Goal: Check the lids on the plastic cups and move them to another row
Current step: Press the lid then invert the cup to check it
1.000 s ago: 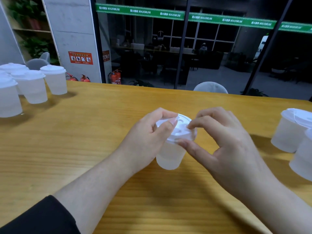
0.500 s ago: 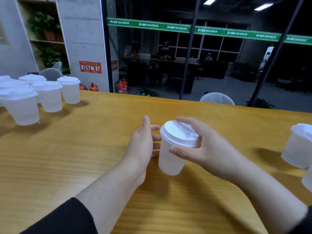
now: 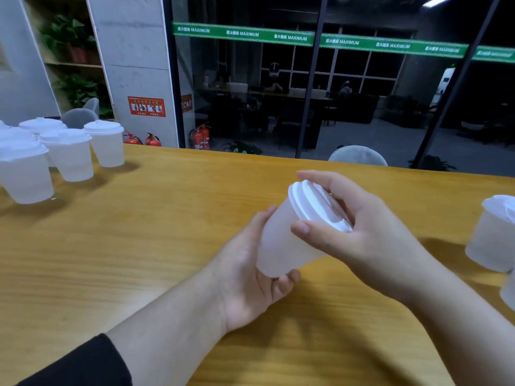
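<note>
- Cup in hand [image 3: 284,243]: one translucent plastic cup, held clear of the surface [image 3: 139,246] at centre, tipped so its top leans toward 2 o'clock.
- Lid [image 3: 315,204]: white, seated on that cup; whether the rim is snapped down all the way round cannot be told, as the far edge is hidden by the right hand.
- Left hand [image 3: 250,277]: cradles the cup's base and lower wall, fingers [image 3: 287,277] curled loosely under it, thumb against the side.
- Right hand [image 3: 370,235]: closed over the lid, thumb on the near rim, fingers wrapped around the far edge.
- Group at 10 o'clock [image 3: 67,151]: about six lidded cups standing close together, upright.
- Group at 3 o'clock [image 3: 493,235]: at least two lidded cups at the frame edge, partly cut off.
- Progress, judged: mid-task. One cup is under inspection; which group is checked and which is waiting cannot be told.
- Remaining, judged: finish this lid check, set the cup in its row, then take the rest.
</note>
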Motion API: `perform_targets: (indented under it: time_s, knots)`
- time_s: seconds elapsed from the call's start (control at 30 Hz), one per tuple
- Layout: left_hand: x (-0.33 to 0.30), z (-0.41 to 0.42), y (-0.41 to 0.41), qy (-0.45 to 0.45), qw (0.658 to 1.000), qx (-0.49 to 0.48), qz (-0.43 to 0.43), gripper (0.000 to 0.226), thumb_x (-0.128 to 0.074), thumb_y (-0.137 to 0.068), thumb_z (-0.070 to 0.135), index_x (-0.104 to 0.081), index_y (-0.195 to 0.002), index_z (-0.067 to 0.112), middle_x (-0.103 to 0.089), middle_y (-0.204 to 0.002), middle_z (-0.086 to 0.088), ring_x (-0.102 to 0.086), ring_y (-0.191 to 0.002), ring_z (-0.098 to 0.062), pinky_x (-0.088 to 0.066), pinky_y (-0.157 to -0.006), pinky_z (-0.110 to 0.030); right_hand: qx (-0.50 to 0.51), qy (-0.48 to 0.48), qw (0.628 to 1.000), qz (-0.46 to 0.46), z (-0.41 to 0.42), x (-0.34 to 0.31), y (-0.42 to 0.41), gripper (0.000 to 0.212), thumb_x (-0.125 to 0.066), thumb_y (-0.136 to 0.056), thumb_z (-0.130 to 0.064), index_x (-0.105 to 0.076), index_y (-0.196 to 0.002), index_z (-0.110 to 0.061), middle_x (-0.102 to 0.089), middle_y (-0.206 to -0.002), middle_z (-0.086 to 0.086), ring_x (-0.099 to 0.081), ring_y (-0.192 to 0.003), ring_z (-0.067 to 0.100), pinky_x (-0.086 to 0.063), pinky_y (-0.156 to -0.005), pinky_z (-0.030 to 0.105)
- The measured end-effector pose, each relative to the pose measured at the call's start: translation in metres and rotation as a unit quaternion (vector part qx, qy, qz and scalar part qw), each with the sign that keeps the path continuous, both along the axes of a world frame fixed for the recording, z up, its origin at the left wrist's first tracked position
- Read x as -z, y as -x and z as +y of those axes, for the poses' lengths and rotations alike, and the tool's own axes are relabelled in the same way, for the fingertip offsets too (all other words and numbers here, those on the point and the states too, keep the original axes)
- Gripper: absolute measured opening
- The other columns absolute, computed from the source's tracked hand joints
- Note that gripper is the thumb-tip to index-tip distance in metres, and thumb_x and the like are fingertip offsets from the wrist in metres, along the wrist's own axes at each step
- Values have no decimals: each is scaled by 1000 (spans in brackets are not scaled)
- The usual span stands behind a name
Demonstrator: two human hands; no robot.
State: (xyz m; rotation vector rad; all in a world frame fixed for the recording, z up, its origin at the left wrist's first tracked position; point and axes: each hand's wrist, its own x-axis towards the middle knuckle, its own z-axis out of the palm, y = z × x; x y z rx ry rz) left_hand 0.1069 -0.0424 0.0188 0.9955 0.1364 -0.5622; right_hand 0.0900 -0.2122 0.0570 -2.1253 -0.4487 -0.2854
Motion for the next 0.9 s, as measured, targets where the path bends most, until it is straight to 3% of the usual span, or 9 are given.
perform_targets:
  time_s: [0.13, 0.23, 0.3, 0.37, 0.5, 0.57, 0.67, 0.8, 0.9]
  knots:
    - [-3, -8, 5, 2, 984, -155, -84, 33, -69, -91, 50, -76, -96, 19, -67, -74, -2, -54, -54, -18, -34, -48, -27, 56, -77, 994, -49, 16, 9, -2, 65, -68, -73, -64, -59, -134, -43, -67, -120, -22, -59, -113, -8, -47, -82, 7]
    - [-2, -8, 5, -79, 957, -216, -177, 37, -64, -95, 53, -70, -102, 17, -67, -75, 0, -57, -60, -18, -39, -56, -34, 69, -148, 986, -31, 19, 9, -5, 59, -62, -76, -66, -61, -130, -43, -70, -116, -20, -63, -108, -6, -51, -82, 18]
    - [-5, -5, 6, -63, 974, -177, -130, 36, -63, -95, 53, -72, -101, 18, -66, -77, -1, -55, -59, -18, -39, -53, -30, 66, -114, 991, -18, 15, 8, -5, 70, -57, -72, -77, -56, -136, -49, -64, -127, -27, -55, -117, -12, -47, -89, 19]
    - [-9, -2, 6, -37, 996, -66, -40, 36, -61, -95, 52, -73, -98, 18, -63, -76, -6, -50, -53, -17, -35, -44, -23, 53, -56, 997, -18, 11, 6, -2, 82, -54, -67, -85, -49, -142, -52, -55, -137, -33, -45, -126, -19, -42, -94, 15]
    - [-5, 2, 3, -59, 998, 30, -1, 38, -55, -96, 51, -74, -94, 19, -60, -73, -8, -50, -46, -15, -35, -39, -18, 5, 14, 999, -36, 8, 8, 3, 70, -61, -77, -74, -49, -141, -49, -53, -133, -34, -44, -131, -13, -42, -97, 14]
    - [-5, -1, 5, -43, 999, 17, -13, 39, -58, -95, 53, -74, -101, 18, -62, -74, -7, -52, -49, -16, -36, -40, -19, 23, 5, 998, -53, 9, 11, 1, 63, -60, -80, -70, -52, -138, -48, -54, -127, -34, -48, -127, -10, -41, -91, 6]
    - [-1, -8, 5, -36, 994, -86, -49, 40, -66, -92, 54, -74, -104, 16, -64, -75, -5, -51, -53, -19, -34, -43, -25, 78, -35, 993, -81, 18, 14, -2, 59, -55, -80, -68, -58, -134, -45, -60, -120, -27, -53, -116, -8, -39, -82, 3]
    - [3, -9, 3, -112, 952, -196, -208, 55, -70, -85, 63, -66, -104, 11, -63, -78, -5, -53, -55, -20, -39, -50, -32, 115, -128, 983, -67, 24, 16, -6, 59, -52, -82, -64, -59, -135, -40, -66, -115, -19, -58, -103, -11, -42, -73, 3]
    - [-4, -5, 1, -83, 976, -150, -138, 49, -70, -88, 61, -70, -106, 15, -64, -77, -4, -53, -54, -19, -39, -47, -29, 64, -65, 995, -38, 13, 11, -4, 79, -50, -75, -82, -46, -145, -47, -58, -133, -27, -48, -120, -20, -40, -86, 0]
